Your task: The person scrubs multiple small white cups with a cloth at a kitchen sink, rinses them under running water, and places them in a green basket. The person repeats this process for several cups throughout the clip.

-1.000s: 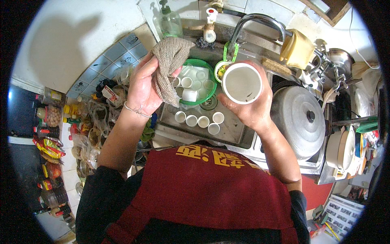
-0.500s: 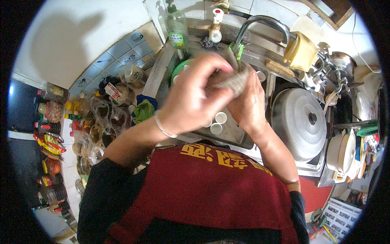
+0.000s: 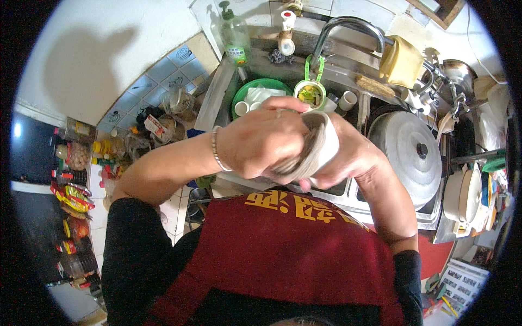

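My left hand is closed on a grey-brown knit cloth and presses it into the mouth of a white cup. My right hand grips that cup from the right side, its fingers partly underneath. Both hands are low over the front of the steel sink. Behind them sit a green plastic basin with small white cups, a green-rimmed strainer with yellow-green scraps under the faucet, and a small upright white cup.
A large lidded pot stands right of the sink, with a white pot beyond. A soap pump bottle, a curved faucet and a yellow cloth line the back. Jars, bags and bottles crowd the left side.
A second ago my hands were apart, cloth in the left and cup in the right. Now they are together and lower, with the cloth pushed into the tilted cup.
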`<state>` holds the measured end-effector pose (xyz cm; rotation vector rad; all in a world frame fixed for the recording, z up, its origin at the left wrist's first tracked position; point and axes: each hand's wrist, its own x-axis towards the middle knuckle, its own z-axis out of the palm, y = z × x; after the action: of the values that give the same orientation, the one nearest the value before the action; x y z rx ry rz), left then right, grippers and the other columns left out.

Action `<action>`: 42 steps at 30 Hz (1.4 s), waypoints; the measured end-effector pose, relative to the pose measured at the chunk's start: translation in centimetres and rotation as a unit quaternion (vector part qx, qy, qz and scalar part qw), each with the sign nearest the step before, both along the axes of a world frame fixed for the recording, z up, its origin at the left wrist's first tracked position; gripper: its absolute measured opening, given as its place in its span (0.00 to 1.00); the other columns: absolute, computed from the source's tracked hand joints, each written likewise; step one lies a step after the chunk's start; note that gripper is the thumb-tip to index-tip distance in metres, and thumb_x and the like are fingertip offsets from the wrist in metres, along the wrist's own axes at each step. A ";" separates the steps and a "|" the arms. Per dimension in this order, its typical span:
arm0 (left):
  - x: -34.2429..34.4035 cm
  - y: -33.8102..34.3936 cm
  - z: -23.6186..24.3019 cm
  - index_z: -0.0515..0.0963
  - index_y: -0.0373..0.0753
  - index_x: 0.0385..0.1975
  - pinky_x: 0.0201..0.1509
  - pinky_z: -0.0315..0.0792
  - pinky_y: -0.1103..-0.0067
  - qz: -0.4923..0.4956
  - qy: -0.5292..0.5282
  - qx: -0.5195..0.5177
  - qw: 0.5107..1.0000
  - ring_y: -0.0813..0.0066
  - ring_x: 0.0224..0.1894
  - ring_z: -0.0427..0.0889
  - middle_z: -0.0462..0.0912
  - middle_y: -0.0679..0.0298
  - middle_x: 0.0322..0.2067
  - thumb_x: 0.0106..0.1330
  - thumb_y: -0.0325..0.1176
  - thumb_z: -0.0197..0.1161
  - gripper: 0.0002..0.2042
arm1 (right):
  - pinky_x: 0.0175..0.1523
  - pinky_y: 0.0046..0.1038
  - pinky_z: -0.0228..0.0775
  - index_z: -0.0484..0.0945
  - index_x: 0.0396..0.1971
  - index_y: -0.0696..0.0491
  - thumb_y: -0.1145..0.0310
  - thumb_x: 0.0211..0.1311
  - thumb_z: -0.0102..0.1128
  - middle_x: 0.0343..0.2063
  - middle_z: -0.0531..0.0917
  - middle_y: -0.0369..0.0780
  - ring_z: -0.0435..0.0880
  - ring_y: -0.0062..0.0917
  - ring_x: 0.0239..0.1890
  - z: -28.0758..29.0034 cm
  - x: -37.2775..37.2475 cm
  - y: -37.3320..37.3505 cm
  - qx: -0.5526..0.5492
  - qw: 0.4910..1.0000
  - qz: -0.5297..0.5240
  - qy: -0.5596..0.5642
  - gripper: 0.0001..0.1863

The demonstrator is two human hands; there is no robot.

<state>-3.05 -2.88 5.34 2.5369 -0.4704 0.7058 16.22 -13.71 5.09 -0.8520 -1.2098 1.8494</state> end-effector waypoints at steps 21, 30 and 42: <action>2.4 -1.7 -2.3 0.70 0.35 0.45 0.40 0.76 0.71 0.250 -0.193 -0.142 0.938 0.65 0.34 0.83 0.79 0.59 0.31 0.59 0.34 0.70 0.19 | 0.54 0.29 0.74 0.66 0.58 0.62 0.75 0.35 0.71 0.43 0.81 0.48 0.82 0.34 0.47 -0.1 0.0 1.6 0.169 0.961 -0.171 -0.140 0.42; 3.5 -0.9 -2.7 0.67 0.36 0.48 0.54 0.70 0.70 0.197 -0.259 -0.350 0.878 0.69 0.45 0.76 0.76 0.59 0.40 0.67 0.40 0.61 0.18 | 0.18 0.29 0.76 0.47 0.70 0.57 0.78 0.40 0.64 0.28 0.80 0.52 0.82 0.36 0.19 -0.7 -0.1 2.0 -0.076 0.954 -0.067 0.283 0.53; 4.0 -0.6 -2.5 0.72 0.33 0.46 0.46 0.68 0.80 0.258 -0.293 -0.421 0.819 0.78 0.39 0.73 0.76 0.64 0.36 0.63 0.48 0.64 0.24 | 0.06 0.25 0.61 0.61 0.56 0.57 0.51 0.52 0.62 0.27 0.78 0.50 0.77 0.35 0.13 -0.1 -1.4 1.4 -0.158 0.877 -0.076 0.447 0.36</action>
<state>0.91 -3.49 2.84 1.5425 0.3404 1.5067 14.80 -12.33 5.02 -0.1536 -0.2537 1.9679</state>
